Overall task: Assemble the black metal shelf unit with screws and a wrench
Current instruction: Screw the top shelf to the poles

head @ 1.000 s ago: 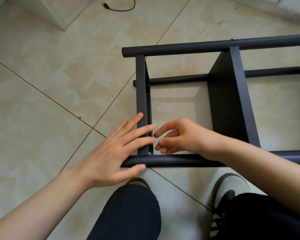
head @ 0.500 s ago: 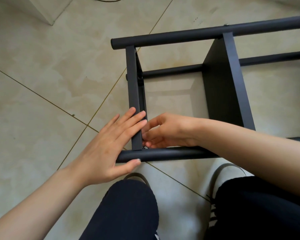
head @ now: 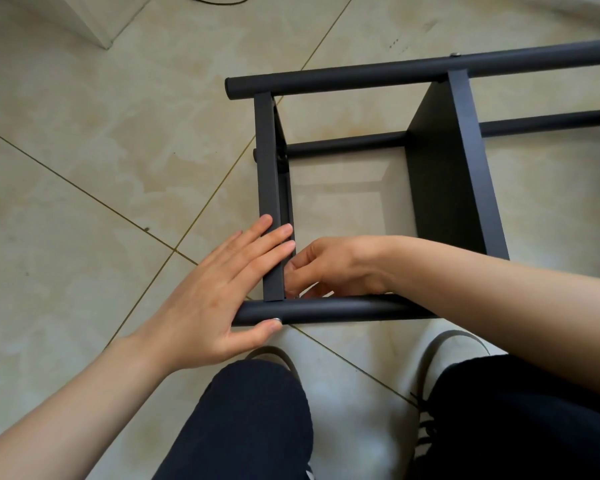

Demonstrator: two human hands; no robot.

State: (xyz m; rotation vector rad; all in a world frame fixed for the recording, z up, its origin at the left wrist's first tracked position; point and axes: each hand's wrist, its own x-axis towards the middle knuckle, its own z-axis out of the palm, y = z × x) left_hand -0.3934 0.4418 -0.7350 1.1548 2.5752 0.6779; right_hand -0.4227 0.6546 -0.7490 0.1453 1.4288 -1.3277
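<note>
The black shelf frame lies on its side on the tiled floor. Its end crossbar is steadied by the flat, open left hand, thumb against the near tube. The right hand is curled at the corner joint, seemingly starting a screw; what is pinched cannot be told. Next, a wrench is probably needed.

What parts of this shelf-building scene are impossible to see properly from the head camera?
- What the right hand pinches: hidden by its own curled fingers.
- The joint behind the flat crossbar: covered by both hands.
- The shelf unit: cut off at the right edge.
- Any wrench: none in view.
</note>
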